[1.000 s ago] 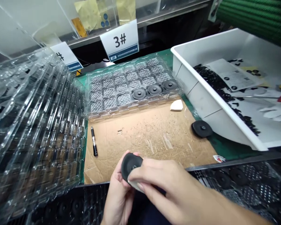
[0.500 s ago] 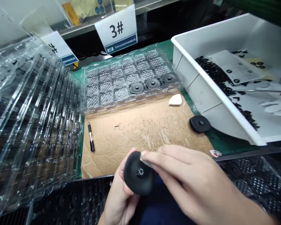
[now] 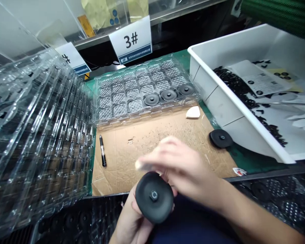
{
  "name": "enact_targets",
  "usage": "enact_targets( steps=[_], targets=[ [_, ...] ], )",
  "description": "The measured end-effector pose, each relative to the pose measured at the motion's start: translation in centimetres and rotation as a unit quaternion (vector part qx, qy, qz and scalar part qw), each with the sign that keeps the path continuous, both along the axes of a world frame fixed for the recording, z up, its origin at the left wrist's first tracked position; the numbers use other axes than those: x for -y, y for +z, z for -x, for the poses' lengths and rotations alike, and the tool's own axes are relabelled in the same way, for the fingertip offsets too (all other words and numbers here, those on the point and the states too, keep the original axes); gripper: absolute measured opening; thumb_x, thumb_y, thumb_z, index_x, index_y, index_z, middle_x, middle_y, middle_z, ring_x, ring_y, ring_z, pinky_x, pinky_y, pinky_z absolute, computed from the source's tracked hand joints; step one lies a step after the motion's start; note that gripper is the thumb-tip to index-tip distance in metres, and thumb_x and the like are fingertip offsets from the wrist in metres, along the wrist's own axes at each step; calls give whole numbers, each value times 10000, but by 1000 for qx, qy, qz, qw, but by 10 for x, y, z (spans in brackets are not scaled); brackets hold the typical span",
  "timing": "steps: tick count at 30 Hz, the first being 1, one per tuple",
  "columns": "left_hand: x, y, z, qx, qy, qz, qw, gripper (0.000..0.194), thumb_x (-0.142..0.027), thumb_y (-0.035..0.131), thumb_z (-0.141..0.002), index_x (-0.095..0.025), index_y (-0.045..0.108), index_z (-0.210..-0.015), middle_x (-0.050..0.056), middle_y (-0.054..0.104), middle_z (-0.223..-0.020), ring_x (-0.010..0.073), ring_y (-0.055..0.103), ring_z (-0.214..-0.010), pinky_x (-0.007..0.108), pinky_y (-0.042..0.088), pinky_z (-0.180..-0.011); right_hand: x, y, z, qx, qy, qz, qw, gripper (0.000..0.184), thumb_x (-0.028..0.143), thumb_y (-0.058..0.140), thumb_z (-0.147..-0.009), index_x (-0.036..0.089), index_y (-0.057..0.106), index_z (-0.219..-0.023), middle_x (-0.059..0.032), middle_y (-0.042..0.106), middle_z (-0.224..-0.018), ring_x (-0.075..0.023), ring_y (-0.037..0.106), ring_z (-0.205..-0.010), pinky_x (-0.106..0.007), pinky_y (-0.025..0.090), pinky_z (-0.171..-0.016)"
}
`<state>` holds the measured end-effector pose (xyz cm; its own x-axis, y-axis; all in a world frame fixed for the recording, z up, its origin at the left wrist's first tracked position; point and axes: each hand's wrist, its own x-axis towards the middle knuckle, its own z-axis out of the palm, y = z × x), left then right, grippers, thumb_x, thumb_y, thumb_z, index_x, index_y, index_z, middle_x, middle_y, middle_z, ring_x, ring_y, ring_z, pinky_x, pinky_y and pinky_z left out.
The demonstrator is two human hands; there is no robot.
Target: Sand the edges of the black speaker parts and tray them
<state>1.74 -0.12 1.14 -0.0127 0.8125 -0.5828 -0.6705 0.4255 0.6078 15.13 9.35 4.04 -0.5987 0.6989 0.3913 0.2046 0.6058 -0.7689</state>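
My left hand [image 3: 133,215] is closed around a black rounded plastic part [image 3: 155,200], held tilted with its dished face and small central post toward me. Just above its upper edge is my right hand [image 3: 178,166], blurred by motion, its fingers pressed together. A small pale-grey thing shows under the right fingertips, too smeared to name. Several like black parts sit in the front right pockets of a clear blister tray [image 3: 134,117]. Another black part [image 3: 221,138] lies at the right edge of the cardboard sheet [image 3: 122,176].
Stacked clear trays [image 3: 45,145] rise on the left. A black pen [image 3: 102,151] and a white wedge-shaped piece [image 3: 193,112] lie on the cardboard. A white bin [image 3: 216,98] at right holds black scraps [image 3: 234,83], a screwdriver and a glove. A 3# sign [image 3: 130,40] stands behind.
My right hand has moved up and left, from the black part's right rim to above its upper edge. The part stays in my left hand. The view has tilted slightly.
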Motion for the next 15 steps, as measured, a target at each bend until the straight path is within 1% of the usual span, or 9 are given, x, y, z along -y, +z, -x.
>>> enact_targets(
  steps=[1, 2, 3, 5, 6, 8, 10, 12, 15],
  targets=[
    [-1, 0, 2, 64, -10, -1, 998, 498, -461, 776, -534, -263, 694, -984, 24, 732, -961, 244, 694, -824, 312, 573, -683, -3, -10, -3, 15, -58, 53, 997, 245, 119, 462, -874, 195, 630, -1034, -4, 678, -885, -131, 561, -771, -273, 431, -749],
    [-3, 0, 6, 102, -28, -2, 994, 497, -441, 784, -530, -301, 689, -997, 17, 718, -1032, 232, 691, -857, 293, 563, -720, -5, -21, -5, 40, -104, 105, 988, 253, 121, 496, -854, 205, 619, -1059, -7, 674, -896, -131, 568, -756, -258, 452, -707],
    [-4, -1, 10, 139, -40, -8, 990, 489, -423, 779, -545, -324, 681, -1014, 16, 699, -1092, 229, 679, -908, 284, 549, -765, -5, -33, -8, 66, -130, 147, 978, 278, 131, 520, -841, 217, 604, -1091, -6, 669, -890, -127, 573, -723, -246, 468, -666],
    [-5, -4, 19, 196, -55, -27, 979, 491, -395, 763, -575, -329, 664, -1052, 21, 670, -1157, 235, 641, -1006, 285, 518, -841, 0, -59, -11, 113, -130, 195, 966, 342, 144, 535, -828, 229, 566, -1157, -13, 653, -893, -125, 584, -693, -244, 494, -634],
    [-5, -6, 22, 205, -57, -37, 977, 497, -387, 754, -590, -324, 653, -1072, 21, 664, -1169, 236, 629, -1031, 284, 510, -856, 5, -71, -12, 127, -127, 201, 963, 347, 144, 535, -822, 221, 563, -1159, -23, 644, -905, -132, 595, -718, -254, 506, -648],
    [-6, -9, 25, 216, -60, -47, 973, 507, -391, 740, -605, -316, 639, -1096, 14, 658, -1182, 235, 616, -1054, 277, 508, -861, 15, -92, -12, 144, -135, 196, 960, 284, 134, 514, -820, 188, 602, -1085, -58, 619, -958, -160, 609, -836, -289, 517, -727],
    [-6, -10, 27, 222, -61, -54, 972, 531, -413, 733, -598, -301, 635, -1107, 17, 654, -1189, 239, 610, -1064, 273, 507, -864, 25, -105, -11, 160, -148, 189, 957, 220, 141, 471, -839, 173, 646, -968, -86, 594, -1015, -190, 598, -945, -332, 503, -811],
    [-6, -9, 27, 221, -59, -60, 972, 556, -430, 732, -587, -282, 633, -1114, 24, 647, -1200, 247, 601, -1076, 270, 506, -869, 33, -110, -11, 182, -159, 182, 953, 227, 174, 454, -853, 182, 659, -950, -99, 571, -1082, -210, 598, -974, -368, 497, -836],
    [-7, -10, 28, 207, -44, -56, 976, 559, -420, 731, -593, -275, 627, -1123, 28, 639, -1212, 253, 585, -1099, 275, 495, -894, 41, -112, -11, 219, -172, 172, 945, 276, 218, 520, -809, 192, 632, -1061, -126, 525, -1169, -233, 639, -866, -396, 536, -721]
  ],
)
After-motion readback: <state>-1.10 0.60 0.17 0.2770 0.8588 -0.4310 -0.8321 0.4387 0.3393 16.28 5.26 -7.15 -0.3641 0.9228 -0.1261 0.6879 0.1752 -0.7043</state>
